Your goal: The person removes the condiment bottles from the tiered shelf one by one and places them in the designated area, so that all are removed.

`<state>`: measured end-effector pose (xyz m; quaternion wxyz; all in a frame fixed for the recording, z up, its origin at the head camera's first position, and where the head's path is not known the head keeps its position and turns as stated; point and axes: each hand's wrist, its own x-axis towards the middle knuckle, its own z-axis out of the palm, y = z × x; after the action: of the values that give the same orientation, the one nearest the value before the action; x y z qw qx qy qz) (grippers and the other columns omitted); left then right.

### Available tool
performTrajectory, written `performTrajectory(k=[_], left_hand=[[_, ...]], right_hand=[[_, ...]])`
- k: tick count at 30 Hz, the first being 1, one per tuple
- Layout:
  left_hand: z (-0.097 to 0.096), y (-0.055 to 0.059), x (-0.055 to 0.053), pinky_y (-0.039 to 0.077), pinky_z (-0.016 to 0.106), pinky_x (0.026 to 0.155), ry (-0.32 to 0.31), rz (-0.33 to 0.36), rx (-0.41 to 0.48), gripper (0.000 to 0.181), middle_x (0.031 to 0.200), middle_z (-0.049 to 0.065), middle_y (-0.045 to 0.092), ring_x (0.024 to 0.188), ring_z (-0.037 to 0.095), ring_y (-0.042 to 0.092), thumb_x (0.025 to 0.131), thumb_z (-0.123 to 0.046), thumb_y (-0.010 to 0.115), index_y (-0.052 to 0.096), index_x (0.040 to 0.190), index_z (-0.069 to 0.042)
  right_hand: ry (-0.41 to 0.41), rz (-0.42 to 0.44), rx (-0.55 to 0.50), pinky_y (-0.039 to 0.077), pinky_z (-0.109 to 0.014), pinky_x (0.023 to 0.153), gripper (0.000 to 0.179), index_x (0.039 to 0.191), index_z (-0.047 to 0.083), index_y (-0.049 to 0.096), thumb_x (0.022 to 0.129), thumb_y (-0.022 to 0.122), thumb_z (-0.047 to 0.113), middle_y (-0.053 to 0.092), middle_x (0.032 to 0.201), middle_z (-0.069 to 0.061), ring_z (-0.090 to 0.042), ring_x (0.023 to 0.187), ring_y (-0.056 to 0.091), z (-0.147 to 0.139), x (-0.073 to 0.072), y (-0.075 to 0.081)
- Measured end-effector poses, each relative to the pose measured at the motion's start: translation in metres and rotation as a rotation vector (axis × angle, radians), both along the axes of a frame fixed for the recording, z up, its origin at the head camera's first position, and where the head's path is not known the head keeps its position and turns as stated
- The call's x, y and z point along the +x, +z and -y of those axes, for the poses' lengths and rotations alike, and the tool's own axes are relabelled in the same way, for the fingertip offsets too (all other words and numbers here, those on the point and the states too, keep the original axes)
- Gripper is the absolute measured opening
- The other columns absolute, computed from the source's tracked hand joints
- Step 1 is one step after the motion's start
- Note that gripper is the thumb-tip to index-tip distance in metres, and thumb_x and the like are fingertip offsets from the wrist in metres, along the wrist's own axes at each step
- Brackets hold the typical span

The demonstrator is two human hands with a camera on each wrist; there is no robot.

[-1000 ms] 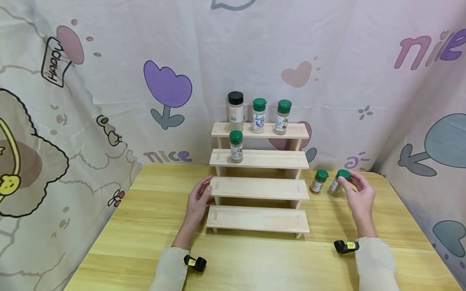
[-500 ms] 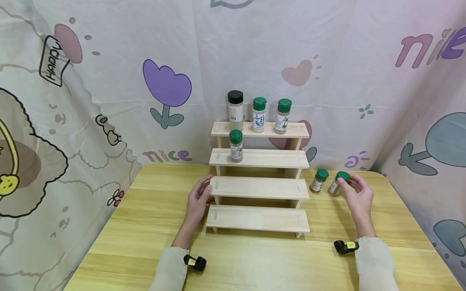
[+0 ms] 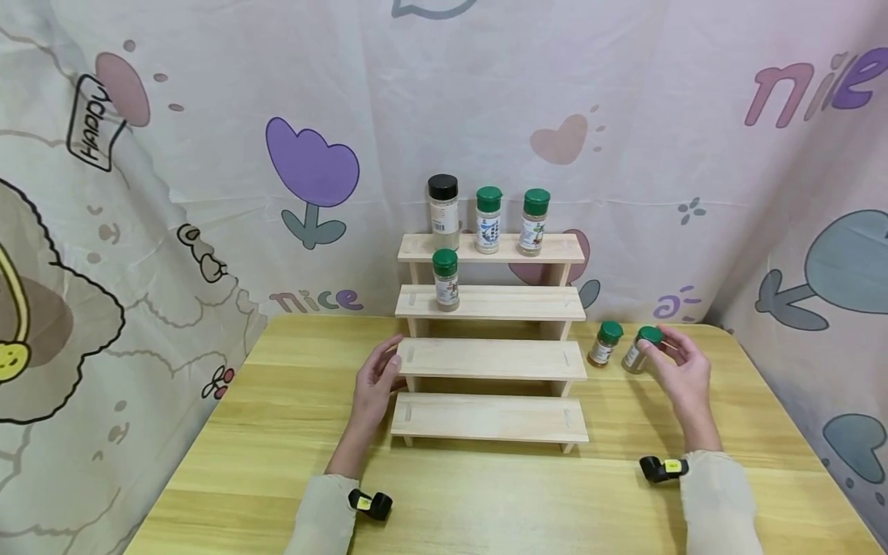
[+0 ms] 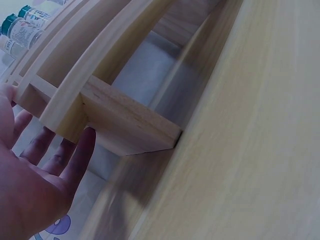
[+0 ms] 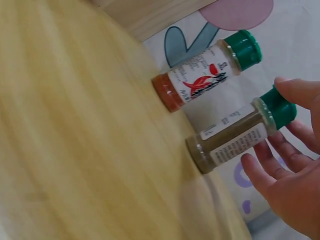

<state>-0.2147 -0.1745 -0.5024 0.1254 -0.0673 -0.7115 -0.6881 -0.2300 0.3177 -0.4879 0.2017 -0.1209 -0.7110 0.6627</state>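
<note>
My right hand point(image 3: 683, 374) pinches the green cap of a spice jar point(image 5: 232, 137), thumb on one side and fingers on the other. The jar is clear with grey-brown powder and white labels, its base at the tabletop. Close beside it stands a second green-capped jar point(image 5: 197, 80) with reddish contents and a chili picture. My left hand point(image 3: 375, 385) touches the left side of the four-tier wooden rack point(image 3: 492, 358), fingers extended along its end by the lower tiers. In the left wrist view those fingertips point(image 4: 89, 135) meet the rack's side; the thumb is partly cut off.
On the rack's top tier are a black-capped jar point(image 3: 444, 212) and two green-capped jars, one point(image 3: 489, 220) in the middle, another point(image 3: 533, 223) to the right. Another green-capped jar point(image 3: 446, 281) stands at the left of the second tier. A printed cloth point(image 3: 229, 154) hangs behind the wooden table point(image 3: 277, 462).
The jar cap pinched by my right hand sits slightly lower than a second ago. My left hand stays at the rack. The head view has drifted a little.
</note>
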Motion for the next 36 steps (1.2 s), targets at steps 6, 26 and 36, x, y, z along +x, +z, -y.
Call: performTrajectory(k=[6, 26, 36], left_hand=[[0.000, 0.001, 0.001, 0.051, 0.025, 0.100, 0.005, -0.001, -0.003, 0.037, 0.142, 0.012, 0.061, 0.127, 0.018, 0.057, 0.107, -0.017, 0.054, 0.058, 0.144, -0.011], [0.001, 0.001, 0.004, 0.048, 0.022, 0.102, -0.010, 0.006, 0.021, 0.038, 0.143, 0.011, 0.060, 0.128, 0.014, 0.055, 0.107, -0.013, 0.054, 0.058, 0.145, -0.010], [0.000, 0.002, 0.002, 0.049, 0.023, 0.101, 0.004, 0.010, -0.001, 0.038, 0.142, 0.012, 0.061, 0.128, 0.016, 0.056, 0.107, -0.013, 0.055, 0.058, 0.145, -0.011]], right_hand=[[-0.028, -0.050, 0.003, 0.049, -0.007, 0.083, 0.045, 0.133, 0.006, 0.066, 0.090, 0.080, 0.009, 0.067, 0.117, 0.006, -0.004, 0.105, 0.062, -0.001, 0.002, 0.015], [0.025, -0.173, 0.257, 0.048, -0.010, 0.094, 0.039, 0.134, 0.001, 0.064, 0.099, 0.070, 0.015, 0.066, 0.127, -0.003, -0.008, 0.114, 0.061, 0.028, 0.026, 0.066], [0.126, -0.280, 0.247, 0.048, -0.013, 0.096, 0.036, 0.132, -0.003, 0.063, 0.098, 0.069, 0.009, 0.066, 0.126, -0.008, -0.014, 0.113, 0.062, 0.053, 0.029, 0.076]])
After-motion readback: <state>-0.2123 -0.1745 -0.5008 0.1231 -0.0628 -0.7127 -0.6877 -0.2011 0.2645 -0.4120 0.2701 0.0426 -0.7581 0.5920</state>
